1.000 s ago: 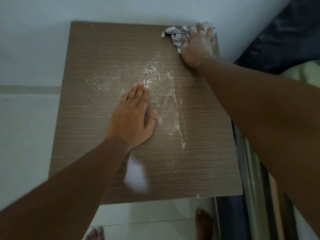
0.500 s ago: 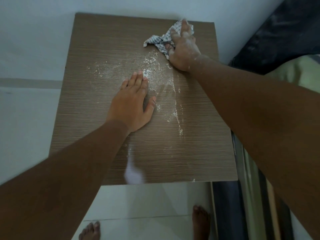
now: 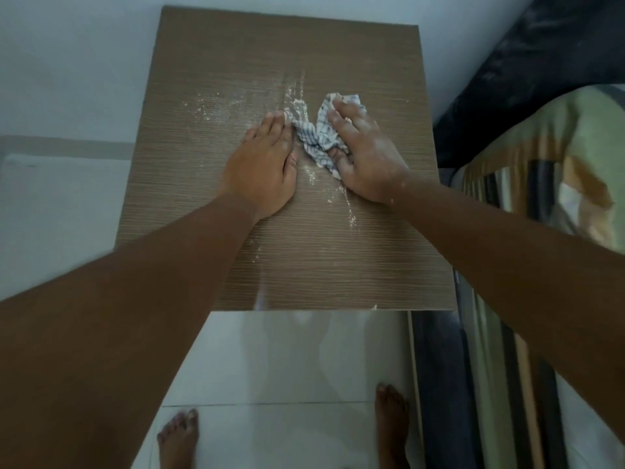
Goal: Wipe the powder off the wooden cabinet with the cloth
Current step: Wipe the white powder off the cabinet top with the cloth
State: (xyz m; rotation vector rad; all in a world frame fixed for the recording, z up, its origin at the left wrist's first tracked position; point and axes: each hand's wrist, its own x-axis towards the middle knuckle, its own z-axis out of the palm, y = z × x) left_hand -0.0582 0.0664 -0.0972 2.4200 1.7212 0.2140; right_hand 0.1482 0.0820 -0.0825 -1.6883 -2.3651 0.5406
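From the head view, the right hand (image 3: 363,154) presses down on the checked cloth (image 3: 319,137), fingers closed over it, at the centre of the wooden cabinet (image 3: 236,62). The left hand (image 3: 262,164) lies flat and spread just left of it, fingertips touching the cloth. White powder (image 3: 206,106) speckles the top in the upper middle of the frame.

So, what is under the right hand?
The checked cloth lies bunched under the right hand, on the wooden cabinet. Any powder beneath the cloth and palm is covered.
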